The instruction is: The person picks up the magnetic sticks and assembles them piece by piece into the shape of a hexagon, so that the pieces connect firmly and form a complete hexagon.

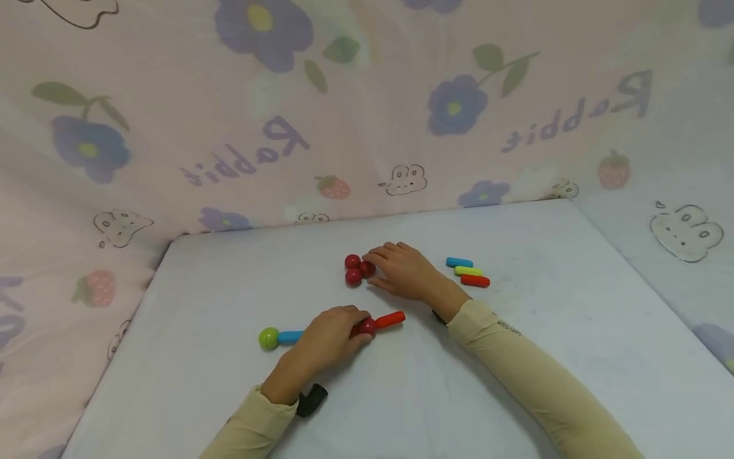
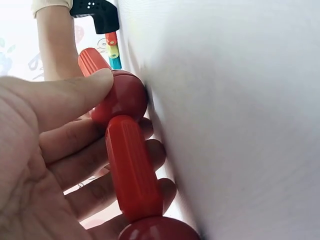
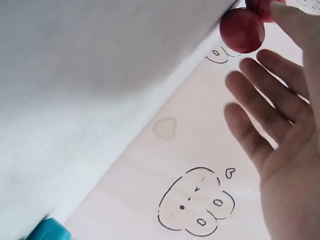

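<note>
My left hand (image 1: pixel 329 336) grips a row of joined balls and sticks low over the white table. In the left wrist view its thumb presses a red ball (image 2: pixel 122 97), with fingers behind the red stick (image 2: pixel 132 167). Another red stick (image 1: pixel 391 319) points out to the right. At the left end a green ball (image 1: pixel 268 338) joins a blue stick (image 1: pixel 290 337). My right hand (image 1: pixel 401 271) reaches around the rightmost of three loose red balls (image 1: pixel 352 277). Its thumb overlaps one ball (image 3: pixel 265 7) in the right wrist view, while the other fingers spread loosely apart from it.
Right of the right hand lie a blue stick (image 1: pixel 459 262), a yellow stick (image 1: pixel 468 271) and a red stick (image 1: pixel 475 281), side by side. Printed cloth (image 1: pixel 367 127) hangs behind and beside the white table (image 1: pixel 229 280).
</note>
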{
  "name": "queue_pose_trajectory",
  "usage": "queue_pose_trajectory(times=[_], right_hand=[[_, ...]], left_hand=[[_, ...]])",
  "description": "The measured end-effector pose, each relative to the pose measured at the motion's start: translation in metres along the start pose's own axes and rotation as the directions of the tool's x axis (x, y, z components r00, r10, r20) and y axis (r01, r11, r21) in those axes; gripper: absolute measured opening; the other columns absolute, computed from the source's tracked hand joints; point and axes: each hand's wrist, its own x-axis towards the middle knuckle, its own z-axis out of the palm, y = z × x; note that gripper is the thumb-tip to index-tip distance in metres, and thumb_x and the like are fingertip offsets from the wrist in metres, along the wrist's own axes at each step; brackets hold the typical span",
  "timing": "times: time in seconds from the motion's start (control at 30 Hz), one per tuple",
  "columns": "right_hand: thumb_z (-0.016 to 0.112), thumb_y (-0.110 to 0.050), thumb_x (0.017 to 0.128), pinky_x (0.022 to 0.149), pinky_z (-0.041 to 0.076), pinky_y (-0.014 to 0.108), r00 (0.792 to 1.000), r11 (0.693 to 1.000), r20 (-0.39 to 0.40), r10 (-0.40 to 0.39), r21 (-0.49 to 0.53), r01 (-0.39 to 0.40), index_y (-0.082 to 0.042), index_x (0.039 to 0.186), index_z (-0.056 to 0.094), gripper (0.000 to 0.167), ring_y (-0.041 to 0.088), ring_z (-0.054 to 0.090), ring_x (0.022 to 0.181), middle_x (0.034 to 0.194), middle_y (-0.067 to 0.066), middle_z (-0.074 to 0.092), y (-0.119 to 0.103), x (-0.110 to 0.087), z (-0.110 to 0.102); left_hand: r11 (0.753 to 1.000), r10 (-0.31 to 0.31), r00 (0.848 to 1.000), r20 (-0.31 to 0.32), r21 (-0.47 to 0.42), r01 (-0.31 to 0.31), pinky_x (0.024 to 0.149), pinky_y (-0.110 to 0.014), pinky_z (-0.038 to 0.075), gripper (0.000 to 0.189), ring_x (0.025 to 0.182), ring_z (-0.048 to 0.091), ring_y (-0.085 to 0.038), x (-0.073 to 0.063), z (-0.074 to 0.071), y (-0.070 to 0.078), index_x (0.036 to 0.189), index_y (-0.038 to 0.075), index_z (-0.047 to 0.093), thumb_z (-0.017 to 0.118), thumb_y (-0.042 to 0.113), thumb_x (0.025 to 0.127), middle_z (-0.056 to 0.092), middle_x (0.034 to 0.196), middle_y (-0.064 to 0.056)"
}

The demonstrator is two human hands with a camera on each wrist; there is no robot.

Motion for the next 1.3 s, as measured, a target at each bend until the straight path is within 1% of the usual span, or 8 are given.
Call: queue_pose_trajectory(times=[0.13, 0.3, 0.5, 0.7, 0.83, 1.0, 1.17, 1.3], right_hand=[[0.073, -0.039, 0.089, 0.105, 0.049, 0.04, 0.999, 1.0, 0.032, -0.01, 0.013, 0.01, -0.014, 0.131, 0.062, 0.05, 0.022, 0.062, 0.12, 0.128, 0.002, 0.068, 0.002, 0.005, 0.004], [0.073, -0.039, 0.09, 0.103, 0.05, 0.039, 0.998, 1.0, 0.061, 0.002, 0.023, -0.004, -0.014, 0.13, 0.063, 0.048, 0.02, 0.064, 0.115, 0.123, 0.002, 0.07, 0.002, 0.009, 0.006], [0.074, -0.039, 0.089, 0.102, 0.051, 0.039, 0.996, 0.999, 0.092, 0.01, 0.047, -0.014, -0.015, 0.127, 0.065, 0.045, 0.019, 0.066, 0.111, 0.119, 0.001, 0.072, 0.001, 0.009, 0.006], [0.072, -0.037, 0.091, 0.102, 0.051, 0.038, 0.991, 1.0, 0.133, -0.008, 0.031, 0.004, -0.017, 0.131, 0.062, 0.046, 0.018, 0.065, 0.112, 0.121, -0.001, 0.071, 0.002, 0.008, 0.007], [0.071, -0.038, 0.091, 0.104, 0.05, 0.039, 0.987, 0.999, 0.163, -0.002, 0.032, -0.003, -0.019, 0.133, 0.061, 0.047, 0.017, 0.065, 0.112, 0.12, -0.001, 0.071, 0.005, 0.002, 0.004], [0.071, -0.039, 0.09, 0.103, 0.051, 0.04, 0.983, 0.995, 0.184, 0.011, 0.091, -0.028, -0.019, 0.133, 0.06, 0.049, 0.016, 0.066, 0.107, 0.119, -0.002, 0.072, 0.005, -0.009, -0.002], [0.074, -0.038, 0.089, 0.1, 0.052, 0.039, 0.982, 0.99, 0.179, 0.06, 0.114, -0.081, -0.019, 0.129, 0.061, 0.046, 0.016, 0.066, 0.104, 0.117, -0.002, 0.072, 0.007, -0.023, -0.007], [0.074, -0.037, 0.089, 0.101, 0.051, 0.041, 0.985, 0.99, 0.164, 0.061, 0.117, -0.081, -0.018, 0.129, 0.062, 0.045, 0.017, 0.065, 0.106, 0.118, -0.002, 0.072, 0.011, -0.035, -0.011]], left_hand=[[1.0, 0.003, 1.0, -0.007, 0.02, -0.003, 0.076, -0.03, 0.051, 0.034, 0.083, 0.059, -0.013, 0.001, 0.0, 0.0, 0.119, 0.009, 0.07, 0.074, 0.026, 0.09, 0.071, 0.1, 0.0], [0.999, -0.002, 1.0, -0.007, 0.033, 0.002, 0.073, -0.029, 0.051, 0.034, 0.082, 0.059, -0.013, 0.0, 0.0, -0.001, 0.118, 0.008, 0.07, 0.075, 0.026, 0.089, 0.07, 0.099, -0.001], [0.999, -0.012, 1.0, -0.007, 0.046, 0.012, 0.076, -0.031, 0.054, 0.036, 0.085, 0.061, -0.014, -0.002, -0.001, 0.001, 0.12, 0.008, 0.07, 0.074, 0.027, 0.09, 0.071, 0.103, -0.003], [0.998, -0.016, 1.0, -0.01, 0.062, 0.016, 0.076, -0.029, 0.054, 0.036, 0.085, 0.061, -0.013, -0.002, 0.001, 0.002, 0.121, 0.01, 0.07, 0.074, 0.029, 0.09, 0.071, 0.103, -0.001], [0.998, -0.007, 1.0, -0.019, 0.065, 0.009, 0.075, -0.029, 0.054, 0.035, 0.086, 0.061, -0.013, -0.001, 0.003, 0.003, 0.12, 0.01, 0.071, 0.074, 0.029, 0.09, 0.071, 0.103, -0.001], [0.998, -0.018, 1.0, -0.015, 0.06, 0.019, 0.074, -0.028, 0.053, 0.036, 0.085, 0.06, -0.012, -0.001, 0.001, 0.004, 0.12, 0.01, 0.071, 0.074, 0.03, 0.09, 0.072, 0.103, -0.001], [0.998, -0.03, 1.0, -0.01, 0.06, 0.031, 0.075, -0.028, 0.053, 0.037, 0.087, 0.061, -0.013, -0.001, 0.0, 0.005, 0.121, 0.012, 0.071, 0.074, 0.03, 0.089, 0.072, 0.105, -0.001], [0.997, -0.033, 0.999, -0.014, 0.066, 0.034, 0.075, -0.029, 0.054, 0.036, 0.089, 0.063, -0.014, -0.002, 0.0, 0.006, 0.121, 0.012, 0.071, 0.074, 0.03, 0.089, 0.072, 0.106, -0.001]])
